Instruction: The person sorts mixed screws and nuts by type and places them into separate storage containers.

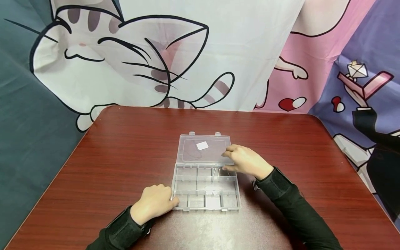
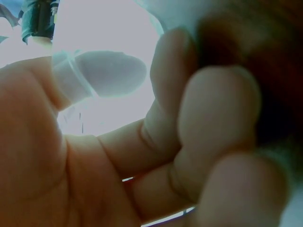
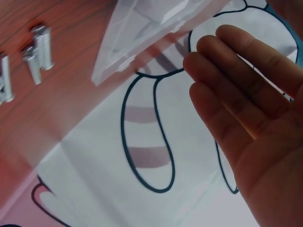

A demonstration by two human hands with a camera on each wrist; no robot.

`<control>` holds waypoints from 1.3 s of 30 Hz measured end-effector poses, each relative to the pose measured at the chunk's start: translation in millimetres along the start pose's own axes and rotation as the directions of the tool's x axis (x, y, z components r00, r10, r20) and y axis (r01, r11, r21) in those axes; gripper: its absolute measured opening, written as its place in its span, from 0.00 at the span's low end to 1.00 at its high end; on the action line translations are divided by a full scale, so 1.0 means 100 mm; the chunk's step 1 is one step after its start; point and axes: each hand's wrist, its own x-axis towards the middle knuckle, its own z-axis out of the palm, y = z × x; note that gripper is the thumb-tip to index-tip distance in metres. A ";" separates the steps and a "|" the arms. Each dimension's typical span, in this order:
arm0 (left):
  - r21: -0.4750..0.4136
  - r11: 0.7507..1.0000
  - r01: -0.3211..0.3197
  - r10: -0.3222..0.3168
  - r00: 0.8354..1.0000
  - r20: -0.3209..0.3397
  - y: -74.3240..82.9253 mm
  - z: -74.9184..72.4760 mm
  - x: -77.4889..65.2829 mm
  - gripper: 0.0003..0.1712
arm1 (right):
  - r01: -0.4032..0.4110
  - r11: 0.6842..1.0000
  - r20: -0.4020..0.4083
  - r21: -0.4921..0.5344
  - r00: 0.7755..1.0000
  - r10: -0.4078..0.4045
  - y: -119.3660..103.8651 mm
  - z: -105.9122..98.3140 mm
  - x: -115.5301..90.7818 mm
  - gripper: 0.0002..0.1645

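A clear plastic compartment box [image 1: 197, 184] lies on the table with its lid [image 1: 190, 152] folded back, away from me. My left hand [image 1: 154, 203] grips the box's near left side, thumb over the rim; in the left wrist view the thumb [image 2: 111, 74] shows through clear plastic. Above the far right compartments is my right hand [image 1: 247, 161], its fingers and thumb apart. The right wrist view shows these fingers [image 3: 236, 94] nearly straight, holding nothing. A few thin metal pieces [image 1: 216, 171] lie in a far right compartment, too small to make out.
Several metal screws [image 3: 42, 47] lie on the brown wooden table [image 1: 125, 149], right of the box and partly hidden by my right wrist. A small white label [image 1: 202, 146] is on the lid. Printed cartoon cloth [image 1: 250, 52] hangs behind the table's far edge.
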 end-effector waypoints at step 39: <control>-0.007 1.000 0.000 0.000 1.000 0.010 -0.01 0.02 0.02 0.22 | -0.186 0.980 0.045 0.064 0.982 0.184 0.53 0.08 -0.48 0.17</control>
